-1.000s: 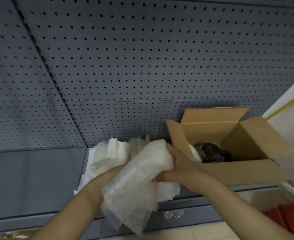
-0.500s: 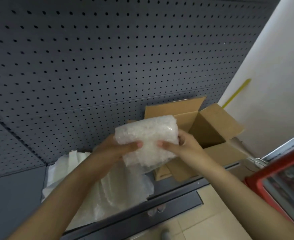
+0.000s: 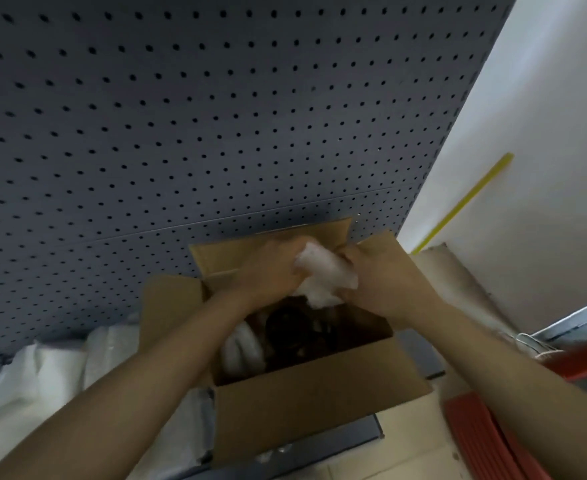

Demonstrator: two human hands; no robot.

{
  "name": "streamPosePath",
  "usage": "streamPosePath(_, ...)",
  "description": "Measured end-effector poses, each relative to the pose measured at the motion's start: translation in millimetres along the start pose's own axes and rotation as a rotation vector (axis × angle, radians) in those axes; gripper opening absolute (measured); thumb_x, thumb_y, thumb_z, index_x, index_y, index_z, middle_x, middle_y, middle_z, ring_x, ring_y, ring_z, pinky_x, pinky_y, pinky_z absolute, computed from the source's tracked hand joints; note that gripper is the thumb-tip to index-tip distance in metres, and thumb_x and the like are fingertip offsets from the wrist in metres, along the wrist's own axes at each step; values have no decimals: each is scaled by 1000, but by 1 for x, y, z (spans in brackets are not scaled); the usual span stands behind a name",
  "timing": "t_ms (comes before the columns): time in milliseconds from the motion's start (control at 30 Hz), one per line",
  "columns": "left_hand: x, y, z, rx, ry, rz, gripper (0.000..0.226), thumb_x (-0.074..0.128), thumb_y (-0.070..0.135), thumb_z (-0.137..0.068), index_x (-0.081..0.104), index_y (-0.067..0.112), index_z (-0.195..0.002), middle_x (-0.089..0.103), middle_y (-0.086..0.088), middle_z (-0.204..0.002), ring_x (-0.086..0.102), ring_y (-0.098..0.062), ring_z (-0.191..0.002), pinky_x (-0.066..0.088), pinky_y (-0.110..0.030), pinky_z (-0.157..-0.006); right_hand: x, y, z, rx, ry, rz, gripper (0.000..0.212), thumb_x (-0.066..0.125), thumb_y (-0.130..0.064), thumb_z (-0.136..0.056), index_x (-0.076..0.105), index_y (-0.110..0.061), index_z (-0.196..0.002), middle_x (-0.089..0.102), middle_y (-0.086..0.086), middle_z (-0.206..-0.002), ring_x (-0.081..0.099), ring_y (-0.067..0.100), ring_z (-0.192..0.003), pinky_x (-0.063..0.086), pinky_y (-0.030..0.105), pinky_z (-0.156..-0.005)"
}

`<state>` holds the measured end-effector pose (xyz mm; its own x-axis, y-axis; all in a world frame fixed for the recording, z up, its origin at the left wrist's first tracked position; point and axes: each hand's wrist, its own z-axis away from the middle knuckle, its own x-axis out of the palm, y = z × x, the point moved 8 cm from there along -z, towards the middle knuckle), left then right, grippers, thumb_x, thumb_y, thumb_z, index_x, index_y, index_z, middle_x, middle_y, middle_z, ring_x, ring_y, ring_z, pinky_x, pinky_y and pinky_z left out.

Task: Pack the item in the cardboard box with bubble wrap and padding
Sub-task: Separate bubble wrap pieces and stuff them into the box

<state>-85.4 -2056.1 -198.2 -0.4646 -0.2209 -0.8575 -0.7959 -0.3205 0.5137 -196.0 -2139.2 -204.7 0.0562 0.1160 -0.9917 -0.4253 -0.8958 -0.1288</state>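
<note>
An open cardboard box point(image 3: 313, 407) stands on the grey shelf with its flaps spread. Inside lies a dark round item point(image 3: 287, 323), with white padding point(image 3: 242, 348) against the box's left wall. A crumpled wad of bubble wrap point(image 3: 323, 275) is held over the back of the box opening. My left hand point(image 3: 268, 271) grips it from the left and my right hand point(image 3: 385, 282) grips it from the right. Both hands are over the box; the wad's lower end hangs into the opening above the item.
A pile of white packing sheets point(image 3: 43, 386) lies on the shelf left of the box. A grey pegboard point(image 3: 198, 116) rises behind. At the right are a white wall point(image 3: 544, 168), a tan board point(image 3: 458, 282) and a red crate point(image 3: 486, 438).
Both hands carried the bubble wrap from the pile at the left over to the box, squeezing it into a smaller wad. The view swung right and closer to the box.
</note>
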Motion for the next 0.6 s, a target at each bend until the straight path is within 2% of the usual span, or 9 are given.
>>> streamPosePath(100,49,-7,-28,0,-74,-3,28,50,23,-93,53,26,-120,67,-5,-104,61,-18,-84,44,-25,-61,40,22,-13,51,-153,-46,46,58,-32,-88,41,-12,-126,59,12,-116,61,31,-98,45,33,-70)
streamPosePath(167,67,-27,-36,-128,-95,-16,21,47,28,-95,52,22,-114,67,-6,-102,59,-18,-80,49,-29,-62,55,25,-21,18,-144,-48,43,58,-31,-87,42,-12,-122,58,12,-115,58,31,-98,38,31,-67)
streamPosePath(233,76,-45,-37,-210,-120,-11,21,49,27,-93,54,19,-112,67,-7,-104,60,-18,-82,50,-31,-68,69,20,-28,-16,-135,-7,45,59,-31,-86,42,-12,-123,58,12,-112,57,29,-98,37,30,-67)
streamPosePath(333,81,-67,-29,-266,-120,64,27,62,15,-84,55,20,-110,68,-4,-105,64,-19,-92,54,-36,-79,96,10,-30,15,-176,92,51,60,-26,-88,38,-12,-131,58,12,-117,56,28,-104,42,32,-76)
streamPosePath(467,87,-86,-16,-315,-123,103,42,68,13,-82,53,22,-120,64,-1,-117,60,-16,-107,50,-37,-95,141,9,-30,89,-356,138,50,58,-15,-91,37,-13,-136,56,11,-126,57,28,-112,46,35,-88)
streamPosePath(600,87,-89,1,-323,-147,99,46,64,16,-87,48,24,-129,59,3,-126,57,-14,-113,48,-37,-99,165,10,-41,49,-502,207,52,52,-15,-94,32,-12,-141,51,11,-134,54,27,-119,46,36,-93)
